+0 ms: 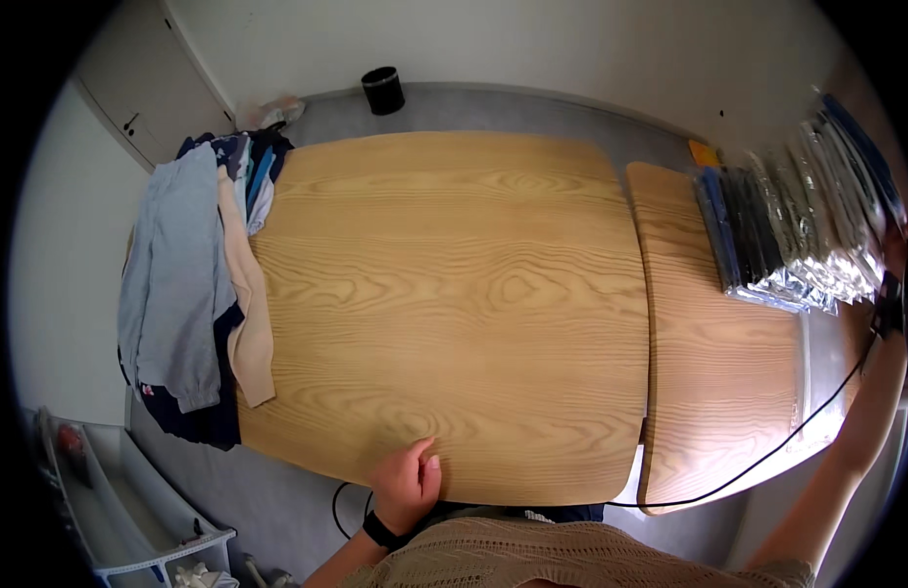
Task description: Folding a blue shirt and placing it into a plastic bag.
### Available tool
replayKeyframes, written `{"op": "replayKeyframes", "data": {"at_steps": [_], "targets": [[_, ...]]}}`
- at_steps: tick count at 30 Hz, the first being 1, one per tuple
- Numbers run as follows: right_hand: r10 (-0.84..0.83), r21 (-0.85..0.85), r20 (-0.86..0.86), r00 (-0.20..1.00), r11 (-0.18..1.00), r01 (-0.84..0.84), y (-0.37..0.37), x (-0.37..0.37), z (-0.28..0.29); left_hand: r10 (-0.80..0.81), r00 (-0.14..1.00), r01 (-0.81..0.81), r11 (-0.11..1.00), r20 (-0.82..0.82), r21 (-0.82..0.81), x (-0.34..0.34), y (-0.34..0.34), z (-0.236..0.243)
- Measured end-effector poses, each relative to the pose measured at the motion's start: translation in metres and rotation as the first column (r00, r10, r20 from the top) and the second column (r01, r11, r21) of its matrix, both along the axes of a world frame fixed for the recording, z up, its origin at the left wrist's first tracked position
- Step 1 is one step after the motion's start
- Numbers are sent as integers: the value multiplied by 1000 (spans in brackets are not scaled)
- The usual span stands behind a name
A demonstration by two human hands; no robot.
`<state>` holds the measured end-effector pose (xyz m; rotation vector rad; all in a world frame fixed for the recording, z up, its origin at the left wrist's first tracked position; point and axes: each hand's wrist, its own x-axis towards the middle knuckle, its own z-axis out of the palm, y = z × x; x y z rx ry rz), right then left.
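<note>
My left hand is over the near edge of the wooden table, a dark band on its wrist. Its index finger points forward with the thumb a little apart, and it holds nothing. At the far right my right hand reaches the near end of a dark blue bagged garment. That garment is the outermost of a row of folded clothes in clear bags, standing close together on a side table. Dark rim and blur hide the right fingers, so their grip cannot be made out.
Loose clothes lie piled on the table's left end, with grey trousers and a beige garment on top. A black cable runs across the side table's near edge. A grey bin unit stands lower left, a black wastebasket by the far wall.
</note>
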<state>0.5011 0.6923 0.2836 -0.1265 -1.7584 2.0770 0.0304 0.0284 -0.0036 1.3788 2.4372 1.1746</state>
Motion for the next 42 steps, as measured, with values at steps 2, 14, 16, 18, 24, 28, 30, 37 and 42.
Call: {"op": "replayKeyframes", "data": {"at_steps": [2,14,16,18,24,28,30,37,42], "targets": [[3,-46,6,1000,999,-2,-11,-31,-14,6,1000,-7,999,-22,-37,-3,-3,-3],[-795,-308,-35,606,585,750,-108,-49,4,-15,999,24,977,42,-211,1,-14,-13],[-724,-315,-27,690,661,681,-101,-26,13,-51,997,63,976,61,-207,-1,-12,-12],[-795,-326,22,606,568,756,-98,-19,21,-64,995,79,973,75,-215,-1,-14,-6],[-917,-225,159,366,327,918,-135,-85,21,-24,987,61,971,161,-230,-6,6,32],[-873,-331,153,463,396,856,-121,-66,3,-10,791,130,980,612,-152,-10,5,78],[-892,-360,158,424,348,866,-130,-98,3,-150,843,262,953,516,-151,-14,2,103],[-939,-434,194,283,176,883,-135,-121,14,-283,808,365,929,517,-63,-28,23,172],[-945,-471,131,300,207,858,-142,-115,11,-356,776,424,906,520,-12,-22,50,201]]}}
